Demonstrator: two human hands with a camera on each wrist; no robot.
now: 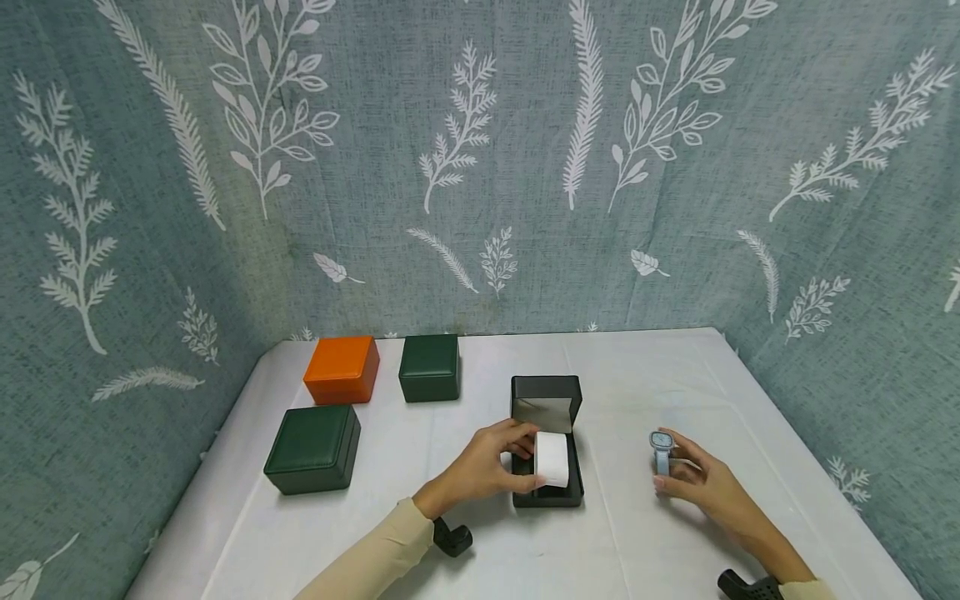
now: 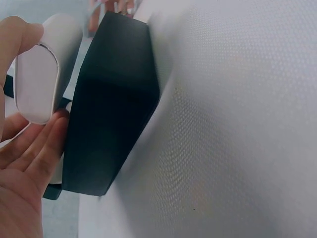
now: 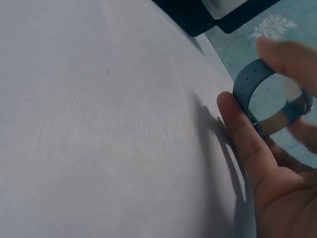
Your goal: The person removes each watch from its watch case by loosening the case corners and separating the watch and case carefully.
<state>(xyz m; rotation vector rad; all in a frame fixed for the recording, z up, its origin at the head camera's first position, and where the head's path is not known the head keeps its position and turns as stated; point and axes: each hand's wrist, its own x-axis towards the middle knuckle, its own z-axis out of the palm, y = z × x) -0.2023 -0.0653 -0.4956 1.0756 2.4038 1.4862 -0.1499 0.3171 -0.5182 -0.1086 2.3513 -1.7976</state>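
Observation:
In the head view, a black watch box (image 1: 547,497) stands with its lid raised toward the back. My left hand (image 1: 480,467) pinches a white watch cushion (image 1: 552,458) between thumb and fingers, over the front half of the box. The left wrist view shows the cushion (image 2: 37,82) tilted beside the dark box wall (image 2: 111,99), the thumb on its upper edge. Off to the right, my right hand (image 1: 701,479) holds a wristwatch (image 1: 662,450) with a light blue strap. In the right wrist view the strap (image 3: 250,82) forms a closed loop between the fingers.
At the left stand an orange box (image 1: 341,370), a dark green box (image 1: 430,367) and a larger green box (image 1: 313,450), all with lids down. A white cloth covers the table (image 1: 630,375). Patterned curtains (image 1: 510,167) hang behind and at both sides.

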